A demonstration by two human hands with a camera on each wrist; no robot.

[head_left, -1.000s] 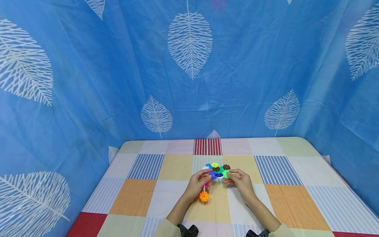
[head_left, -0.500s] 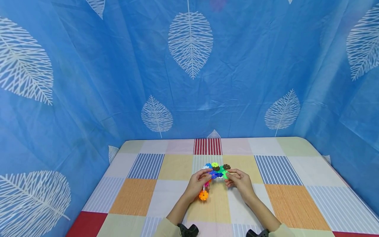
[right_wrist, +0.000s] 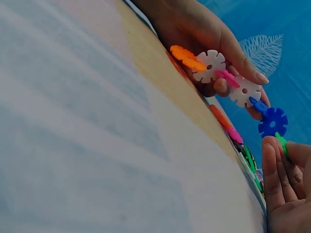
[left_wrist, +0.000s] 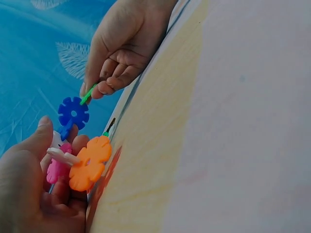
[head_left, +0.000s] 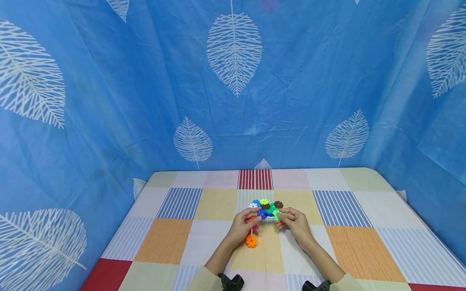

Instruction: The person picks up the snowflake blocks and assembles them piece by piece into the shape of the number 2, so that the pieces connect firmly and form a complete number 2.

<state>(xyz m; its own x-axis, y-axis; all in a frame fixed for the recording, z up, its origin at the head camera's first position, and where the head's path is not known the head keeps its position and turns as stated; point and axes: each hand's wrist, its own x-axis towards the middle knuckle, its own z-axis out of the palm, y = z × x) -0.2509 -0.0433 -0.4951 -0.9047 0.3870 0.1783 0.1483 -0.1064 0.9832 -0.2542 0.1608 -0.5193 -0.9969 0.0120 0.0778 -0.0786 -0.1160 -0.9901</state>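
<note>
Nearest end: a flat orange plastic disc with a petal-notched rim point(head_left: 251, 241), aimed back toward the person. It terminates a chain of slotted plastic discs point(right_wrist: 238, 98), held up over the patchwork-cloth-covered worktop point(head_left: 258, 258). Long axis runs away from the person, then bends off to their right. Order after orange: white, pink, white, blue, darker blue, set at crossed angles. Left hand point(head_left: 240, 228) grips the chain mid-length, thumb opposite fingers. Right hand point(head_left: 297, 227) pinches a bright green disc point(left_wrist: 89, 93) against the dark blue one; can't tell whether slots mate. Beyond: cluster of multicoloured discs point(head_left: 264, 201). Back: creased blue curtain point(head_left: 291, 81), white leaf prints.
</note>
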